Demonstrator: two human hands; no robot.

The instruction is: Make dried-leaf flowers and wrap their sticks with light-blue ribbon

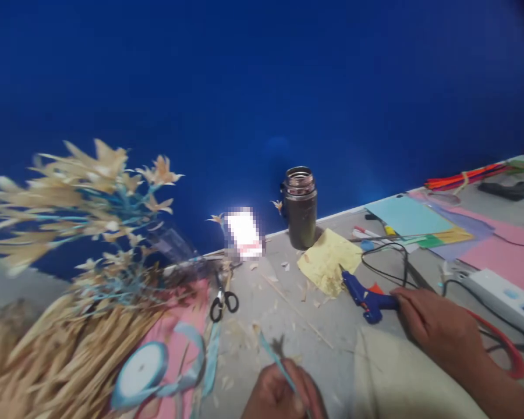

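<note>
Straw-coloured heap of dried leaves and stalks [70, 326] fills the left of the grey table [327, 317], its blurred tips tied with blue.

Blue plastic hot-glue gun [367, 297] lies on the table right of centre. Long axis runs lower right to upper left, nozzle on the edge of a crumpled yellow paper sheet [327, 262]. Right hand [436, 326] comes in from the right, fingertips on the gun's handle end; cannot tell whether they close round it. Black cord [388, 256] loops just behind.

Left hand [279, 396], bottom centre, is pinched shut on a thin pale-blue stem [271, 352] that slants up and to the left.

White power strip [502, 297] at far right.

Dark metal flask [301, 206] stands upright by the blue wall with its lid off; contents not visible.

Reel of pale-blue ribbon [140, 369] lies flat on pink paper, lower left.

Black-handled scissors [222, 302] lie between reel and gun, handles toward the person. Scraps are scattered around.
</note>
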